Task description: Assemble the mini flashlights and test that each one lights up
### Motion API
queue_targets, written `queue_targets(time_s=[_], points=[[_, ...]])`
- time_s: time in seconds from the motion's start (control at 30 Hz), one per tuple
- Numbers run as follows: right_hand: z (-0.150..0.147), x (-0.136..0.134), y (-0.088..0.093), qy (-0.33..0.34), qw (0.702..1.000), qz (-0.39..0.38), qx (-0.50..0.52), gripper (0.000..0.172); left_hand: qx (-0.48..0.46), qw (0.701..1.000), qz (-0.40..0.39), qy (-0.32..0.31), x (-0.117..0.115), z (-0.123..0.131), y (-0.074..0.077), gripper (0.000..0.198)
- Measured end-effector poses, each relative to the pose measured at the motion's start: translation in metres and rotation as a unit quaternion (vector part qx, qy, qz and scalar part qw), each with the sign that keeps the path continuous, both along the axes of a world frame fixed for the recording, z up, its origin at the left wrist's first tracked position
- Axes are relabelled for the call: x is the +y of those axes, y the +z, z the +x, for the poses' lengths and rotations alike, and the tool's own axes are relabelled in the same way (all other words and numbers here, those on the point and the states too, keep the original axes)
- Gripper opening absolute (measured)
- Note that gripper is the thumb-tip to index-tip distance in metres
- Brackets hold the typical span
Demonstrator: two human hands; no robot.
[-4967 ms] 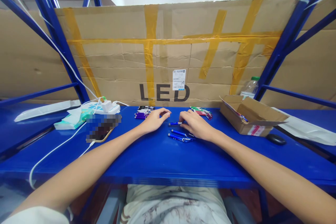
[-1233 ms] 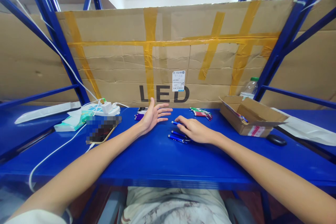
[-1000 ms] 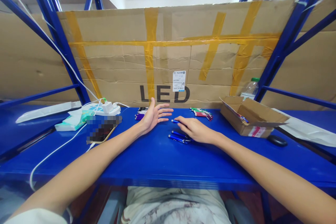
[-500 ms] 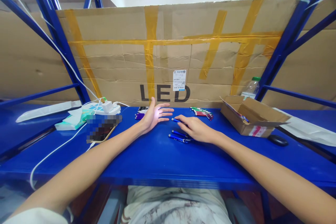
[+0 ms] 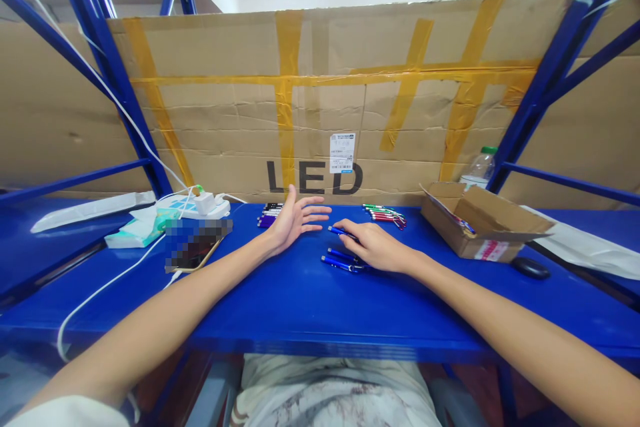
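Note:
My left hand (image 5: 293, 221) is held above the table, open, fingers spread and palm turned toward the right. Facing it, my right hand (image 5: 376, 245) is closed around a slim blue flashlight (image 5: 337, 231), whose front end points at the left palm. Two more blue flashlights (image 5: 340, 263) lie just below the right hand, their rear ends partly hidden by it. Behind the left hand is a row of purple, white and black flashlights (image 5: 267, 219), partly covered. Green and red flashlights (image 5: 383, 215) with clip rings lie at the back, beyond the right hand.
An open cardboard box (image 5: 467, 230) holds some small items at the right, with a black mouse (image 5: 531, 267) beside it and a bottle (image 5: 479, 168) behind. At left are a phone (image 5: 197, 250), tissue pack (image 5: 135, 232), power strip (image 5: 205, 205) and white cables. Cardboard (image 5: 225, 113) walls the back.
A bright pinkish glow on my left palm has gone. Both hands stay in nearly the same place, the right one still holding the blue flashlight.

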State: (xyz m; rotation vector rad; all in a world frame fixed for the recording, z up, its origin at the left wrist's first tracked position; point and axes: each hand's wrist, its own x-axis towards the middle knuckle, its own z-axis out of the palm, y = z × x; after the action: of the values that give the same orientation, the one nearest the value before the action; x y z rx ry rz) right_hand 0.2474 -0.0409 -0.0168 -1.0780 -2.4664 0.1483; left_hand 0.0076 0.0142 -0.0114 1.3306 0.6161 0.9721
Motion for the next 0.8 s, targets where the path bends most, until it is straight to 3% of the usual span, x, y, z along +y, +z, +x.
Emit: queue_targets(time_s=[0.8], points=[[-0.0007, -0.0026, 0.002, 0.021, 1.0, -0.001, -0.003, 0.035, 0.002, 1.0, 0.003, -0.003, -0.0003, -0.0008, 0.0003, 0.094]])
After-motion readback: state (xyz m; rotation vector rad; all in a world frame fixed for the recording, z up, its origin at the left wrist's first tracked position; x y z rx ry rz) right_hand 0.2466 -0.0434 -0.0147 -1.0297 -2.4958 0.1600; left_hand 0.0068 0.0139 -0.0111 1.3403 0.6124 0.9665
